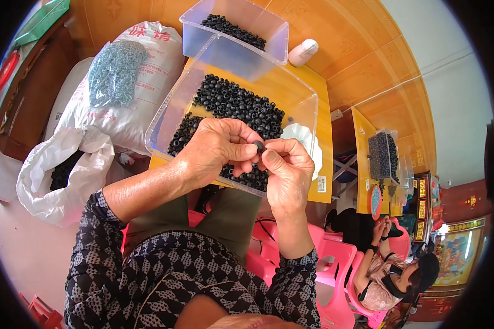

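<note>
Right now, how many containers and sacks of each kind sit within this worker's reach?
Clear plastic bins holding black pieces: 2
White sacks on the floor: 2
Total: 4
Both hands, left hand and right hand, pinch one small black piece.

Top w/ black-and-grey diamond check pattern, long sleeves pushed up to mid-forearm on both arms. Olive-green trousers show below the clear bin [164, 118]. Left hand [217, 148] & right hand [288, 172] bare, no rings.

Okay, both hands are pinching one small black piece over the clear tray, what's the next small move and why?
Probably press or twist the small black piece together between left hand and right hand: both pinch it above the clear tray of similar black pieces.
</note>
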